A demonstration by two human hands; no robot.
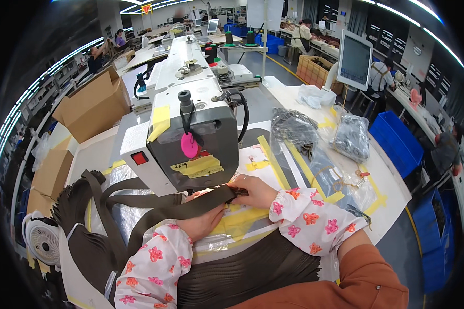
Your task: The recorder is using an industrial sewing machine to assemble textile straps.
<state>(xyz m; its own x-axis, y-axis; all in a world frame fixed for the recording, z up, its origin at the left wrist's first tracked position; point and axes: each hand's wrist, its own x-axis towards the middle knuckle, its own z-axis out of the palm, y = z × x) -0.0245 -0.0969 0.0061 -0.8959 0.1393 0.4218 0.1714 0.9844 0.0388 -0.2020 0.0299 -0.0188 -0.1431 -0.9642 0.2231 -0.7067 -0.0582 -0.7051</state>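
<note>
While guiding the dark strap (183,210) toward the sewing machine (219,149), best to keep the flat pile of dark strips (242,273) at the lower edge out of the feed, likewise the fanned bundle (87,247) to the left. Better to hold the strap flat and lightly taut, leaving slack in the loops at left, with fingertips well short of the needle area. Left hand (206,225): beside and partly beneath the strap, with fingers half hidden, so impossible to tell how firmly closed. Right hand (257,191): closed to a pinch on the strap's far part, just beside the left fingertips. Strap: at both hands, right by the machine's near face, curving back to the left. Beyond, on the surface (392,201): a gray plastic-wrapped package (351,137). Farther still: a screen (355,59) at right, a cardboard box (95,110) at left.
</note>
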